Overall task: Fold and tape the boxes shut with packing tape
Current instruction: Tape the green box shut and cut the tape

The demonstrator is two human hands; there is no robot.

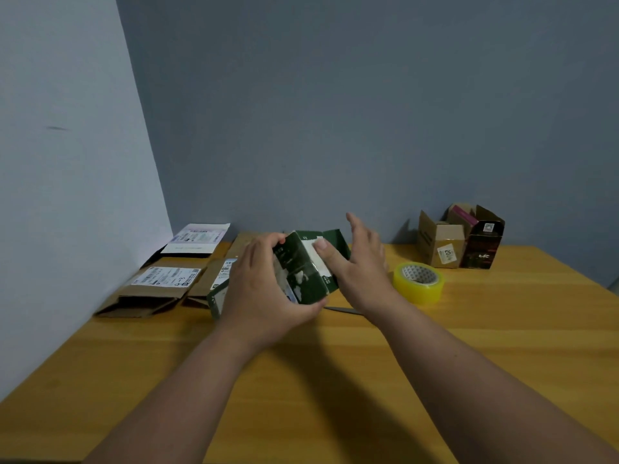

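Only the head view here. The small dark green carton (306, 267) is held up just above the bench (335, 380), roughly mid-width and toward the far edge. The left hand (264, 289) is wrapped around its near-left side, fingers curled over the top and thumb under the bottom edge, so that hand carries the whole thing. The right hand (360, 262) is mostly spread, fingers straight and pointing up toward the wall, with just the thumb pressing on the carton's white panel. It isn't gripping anything.

The carton's long axis runs from near-left to far-right, and the open end with its green flaps standing up sits at the far-right, right against the right hand. So my guess is the right hand is the one to fold those flaps in while the left holds steady.

The yellowish packing tape roll (419, 282) lies flat on the bench just right of the right hand, an easy reach with nothing in between. A thin dark object lies on the bench under the right wrist; can't tell what it is. Flattened brown cartons with shipping labels (157, 289) sit at the far-left by the wall, and two open boxes (460, 241) stand at the far-right edge, all well clear.
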